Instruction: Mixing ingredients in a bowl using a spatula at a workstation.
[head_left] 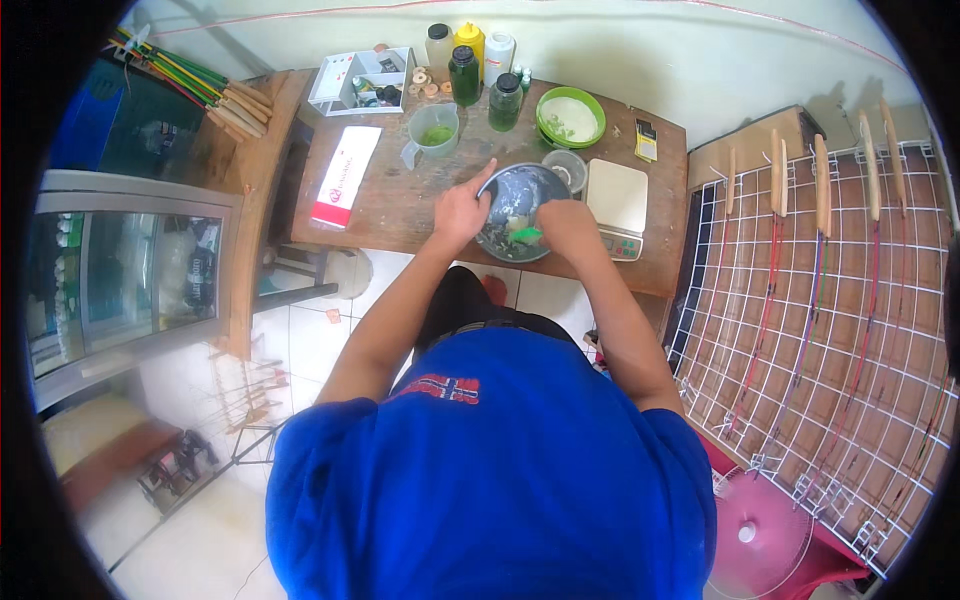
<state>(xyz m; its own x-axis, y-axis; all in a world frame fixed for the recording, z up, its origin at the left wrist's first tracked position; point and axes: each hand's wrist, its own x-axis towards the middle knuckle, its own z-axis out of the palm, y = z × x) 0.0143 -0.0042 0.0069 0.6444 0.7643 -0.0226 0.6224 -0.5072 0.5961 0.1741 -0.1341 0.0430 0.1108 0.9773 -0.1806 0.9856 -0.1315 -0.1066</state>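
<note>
A blue shirt (490, 480) with a small patch (445, 387) is being worn nearest the camera, and two bare forearms (387, 305) are being held out over the near edge of a wooden table (400, 215). At that edge, a grey mixing bowl (543, 183) is being gripped at its left rim by the left hand (462, 213); one digit is being laid along the rim, while how the hidden fingers are being set cannot be told. A green spatula (526, 235) is being held inside the bowl by the right hand (570, 224), its handle being enclosed by tightly curled fingers. The spatula is being surrounded by a pale, lumpy mixture (514, 222). To the bowl's right, a white weighing scale (617, 192) is being supported by the table, and a small clear cup (567, 160) is being seen between them. Farther back, a white substance is being held in a green bowl (601, 113), and green contents in a clear jug (447, 117).
</note>
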